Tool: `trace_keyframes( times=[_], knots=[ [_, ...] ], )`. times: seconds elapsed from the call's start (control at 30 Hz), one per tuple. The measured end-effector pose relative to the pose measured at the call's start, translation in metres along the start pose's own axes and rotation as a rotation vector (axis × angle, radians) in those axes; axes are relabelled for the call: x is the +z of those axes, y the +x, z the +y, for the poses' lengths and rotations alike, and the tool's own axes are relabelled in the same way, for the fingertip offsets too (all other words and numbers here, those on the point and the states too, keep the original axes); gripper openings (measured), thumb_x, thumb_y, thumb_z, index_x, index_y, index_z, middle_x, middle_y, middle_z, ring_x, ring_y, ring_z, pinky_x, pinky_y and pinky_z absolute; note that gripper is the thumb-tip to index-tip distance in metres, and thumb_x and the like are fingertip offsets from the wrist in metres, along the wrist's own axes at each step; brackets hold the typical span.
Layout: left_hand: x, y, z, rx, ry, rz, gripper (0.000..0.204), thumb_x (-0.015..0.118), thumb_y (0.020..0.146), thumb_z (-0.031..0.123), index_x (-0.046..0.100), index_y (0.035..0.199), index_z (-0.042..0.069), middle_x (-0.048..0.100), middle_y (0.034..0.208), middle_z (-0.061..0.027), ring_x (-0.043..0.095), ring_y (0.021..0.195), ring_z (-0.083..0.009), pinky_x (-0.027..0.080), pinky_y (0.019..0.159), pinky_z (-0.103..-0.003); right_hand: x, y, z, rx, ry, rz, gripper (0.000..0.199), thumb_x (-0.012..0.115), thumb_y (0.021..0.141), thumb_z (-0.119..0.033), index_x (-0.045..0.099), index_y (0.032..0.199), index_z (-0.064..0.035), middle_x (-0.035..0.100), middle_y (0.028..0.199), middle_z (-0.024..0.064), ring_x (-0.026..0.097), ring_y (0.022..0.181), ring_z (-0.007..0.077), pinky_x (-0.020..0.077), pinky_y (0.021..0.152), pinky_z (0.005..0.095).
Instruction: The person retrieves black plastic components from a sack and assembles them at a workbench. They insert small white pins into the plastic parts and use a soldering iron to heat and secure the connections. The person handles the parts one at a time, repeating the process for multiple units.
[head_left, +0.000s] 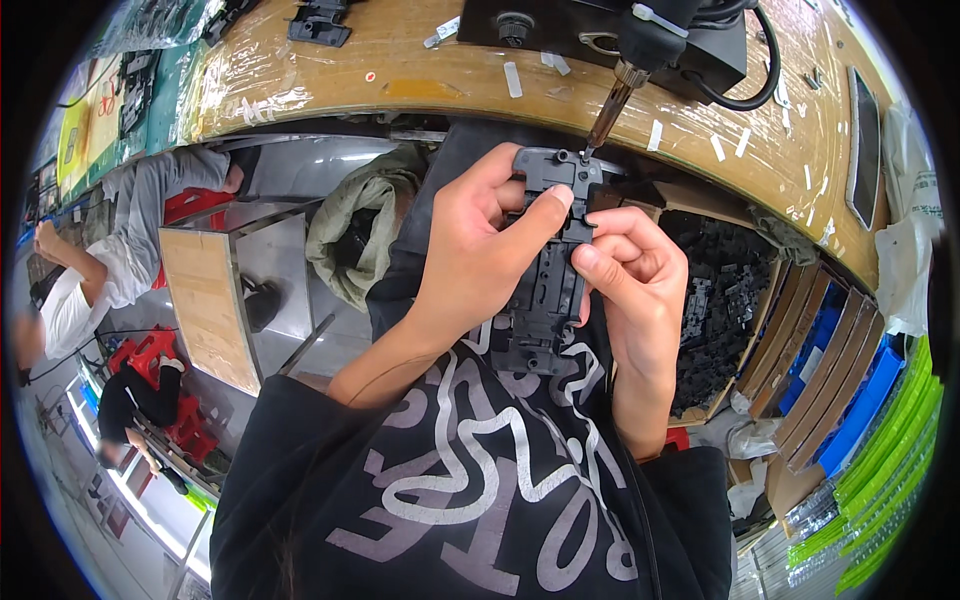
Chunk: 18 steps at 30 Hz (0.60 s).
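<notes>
While the curved wooden surface [420, 80], wrapped in glossy clear film and dotted with short strips of white tape, bends across the top of my view, a cardboard box [745, 300] heaped with small black plastic parts sits below it on my right. Beside that box stand flat stacked trays [860, 400] in brown, blue and bright green. On the surface rests a black box-shaped unit [560, 30] with a round knob, and a thick black cable loops from it. An electric screwdriver [625, 85] hangs over the edge, its metal tip touching the top of the dark grey plastic bracket [548, 290], a long, ribbed, slotted moulding. My left hand [480, 245] is wrapped round the bracket's left side, thumb pressed across its front. My right hand [640, 285] grips its right edge, fingers curled tight.
</notes>
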<state>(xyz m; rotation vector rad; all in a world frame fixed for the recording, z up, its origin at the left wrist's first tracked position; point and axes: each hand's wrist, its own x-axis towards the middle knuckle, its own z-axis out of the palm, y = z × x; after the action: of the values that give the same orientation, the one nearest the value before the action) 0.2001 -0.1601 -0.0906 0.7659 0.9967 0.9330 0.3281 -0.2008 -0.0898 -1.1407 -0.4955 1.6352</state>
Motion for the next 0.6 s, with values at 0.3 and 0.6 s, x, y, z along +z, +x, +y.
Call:
trace_keyframes(
  times=[0.3,0.6],
  knots=[
    [-0.006,0.003,-0.004,-0.064,-0.042,-0.076,0.018,0.048,0.081,0.008,0.049,0.096,-0.002,0.057,0.081,-0.0058,0.053,0.069,-0.0068,0.043,0.060,-0.019,-0.002,0.003,0.000,0.010,-0.008,-0.026,0.016,0.060,0.073,0.001,0.053,0.086,0.0058,0.056,0.061,0.0062,0.050,0.045,0.0098,0.0393,0.038,0.0198],
    [-0.010,0.000,-0.025,-0.145,-0.004,-0.083,0.016,0.045,0.084,0.010,0.050,0.093,-0.001,0.056,0.082,-0.0043,0.054,0.074,-0.0078,0.044,0.064,-0.021,-0.018,0.005,0.019,0.097,-0.005,-0.048,0.015,0.059,0.074,-0.001,0.053,0.086,0.0047,0.056,0.063,0.0048,0.050,0.047,0.0089,0.0393,0.040,0.0204]
  ],
)
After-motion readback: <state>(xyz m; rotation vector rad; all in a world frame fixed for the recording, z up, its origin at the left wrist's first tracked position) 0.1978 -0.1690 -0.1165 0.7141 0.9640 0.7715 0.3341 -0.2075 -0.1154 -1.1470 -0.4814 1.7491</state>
